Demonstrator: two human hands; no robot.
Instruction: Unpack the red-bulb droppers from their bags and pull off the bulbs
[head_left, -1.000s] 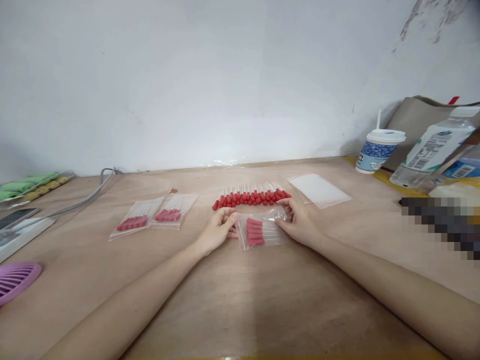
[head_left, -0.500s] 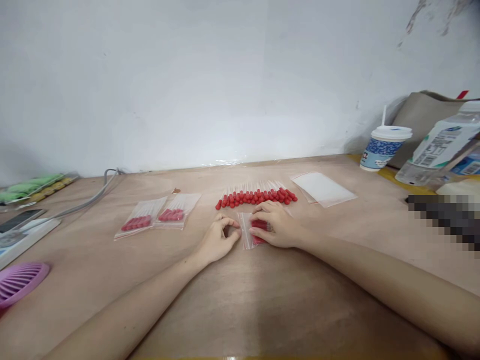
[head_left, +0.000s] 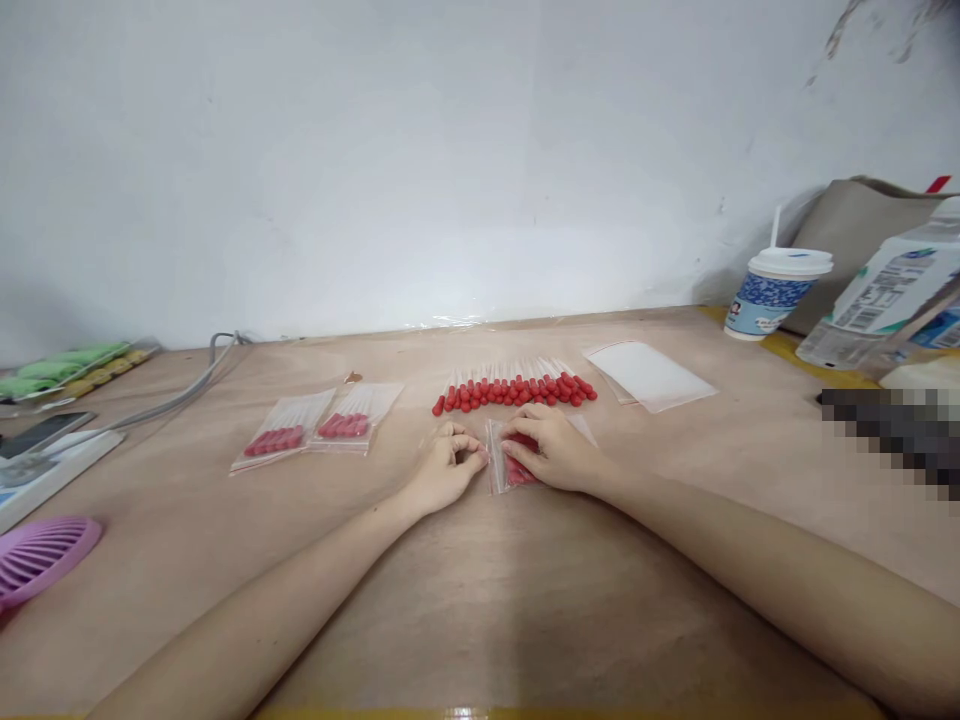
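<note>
Bare left forearm (head_left: 300, 590) and right forearm (head_left: 750, 555) converge forward; left hand (head_left: 448, 468) curled, thumb (head_left: 472, 464) near index finger (head_left: 471, 443); right hand (head_left: 553, 448) palm down, fingers (head_left: 523, 427) bent.

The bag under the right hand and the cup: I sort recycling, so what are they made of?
Bag: likely thin, glossy plastic, since it glints and red tips show through. Cup: probably smooth paper, from its opaque printed wall, though possibly plastic.

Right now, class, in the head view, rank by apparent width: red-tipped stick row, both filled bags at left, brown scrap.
1. Row of red-tipped sticks
2. Leftmost bag and its neighbouring bag, too alike to rank
3. Brown scrap
</note>
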